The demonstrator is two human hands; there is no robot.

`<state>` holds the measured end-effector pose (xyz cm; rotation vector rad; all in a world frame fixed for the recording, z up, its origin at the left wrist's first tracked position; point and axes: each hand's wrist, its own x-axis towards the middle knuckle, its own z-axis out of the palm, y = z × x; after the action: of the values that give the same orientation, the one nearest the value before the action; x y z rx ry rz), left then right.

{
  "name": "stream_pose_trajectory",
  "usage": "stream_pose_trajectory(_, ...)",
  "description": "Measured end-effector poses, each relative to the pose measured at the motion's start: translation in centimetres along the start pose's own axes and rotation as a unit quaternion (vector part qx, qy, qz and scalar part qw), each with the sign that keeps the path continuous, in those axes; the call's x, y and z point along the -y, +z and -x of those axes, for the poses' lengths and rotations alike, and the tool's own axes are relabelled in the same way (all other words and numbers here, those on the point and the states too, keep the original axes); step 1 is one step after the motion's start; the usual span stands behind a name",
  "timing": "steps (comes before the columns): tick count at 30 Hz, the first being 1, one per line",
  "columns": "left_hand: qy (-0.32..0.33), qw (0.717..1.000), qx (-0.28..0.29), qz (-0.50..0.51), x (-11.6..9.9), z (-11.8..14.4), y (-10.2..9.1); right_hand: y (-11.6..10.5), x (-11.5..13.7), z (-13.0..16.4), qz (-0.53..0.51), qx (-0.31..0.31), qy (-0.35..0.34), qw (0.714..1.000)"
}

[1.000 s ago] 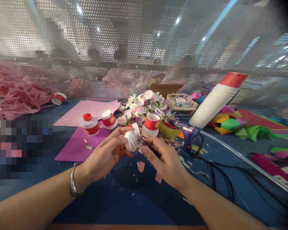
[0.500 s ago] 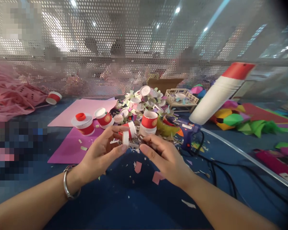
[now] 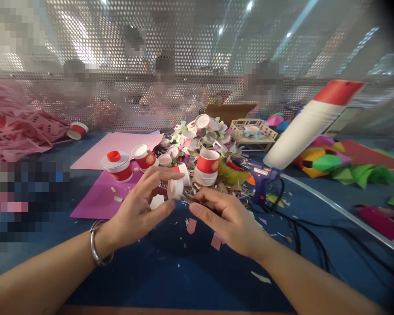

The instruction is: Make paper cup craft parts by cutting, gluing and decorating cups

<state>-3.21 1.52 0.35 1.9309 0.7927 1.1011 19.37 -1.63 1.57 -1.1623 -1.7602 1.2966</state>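
White paper, by the look of it: a short round cup piece [image 3: 175, 190] is held up off the table [image 3: 170, 282], in front of & a bit left of the red cup stack [image 3: 206, 164]. L hand [image 3: 140, 199] half-curled, thumb & fingers gripping the piece by its edge. R hand [image 3: 228, 214] closed round a thin dark metal tool, prob. scissors [image 3: 188, 198], tips right by the piece; handles hidden, so can't tell blade gap. Step in hand, I'd judge: trimming the piece's edge. Next move prob. calls for a small turn w/ L fingers, thumb kept clear of the tips, R hand steady. Tipped cup [image 3: 185, 175] just left of the stack; scrap heap [image 3: 202, 131] behind it, glue gun [image 3: 262, 176] to its right.
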Motion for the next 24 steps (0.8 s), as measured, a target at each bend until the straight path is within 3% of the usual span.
stream_pose_trajectory(9,0.037,0.998,0.017,-0.042,-0.2,0.1,-0.6,0.0,0.1,0.0,-0.006,0.022,0.006,1.0)
stream_pose_trajectory(16,0.041,0.998,0.033,-0.043,-0.7,0.2,-1.0,-0.1,0.5,0.3,0.023,0.022,-0.046,0.998)
stream_pose_trajectory(24,0.017,0.998,-0.006,-0.067,-1.3,0.6,-0.6,0.1,0.8,0.3,0.032,0.03,-0.048,0.998)
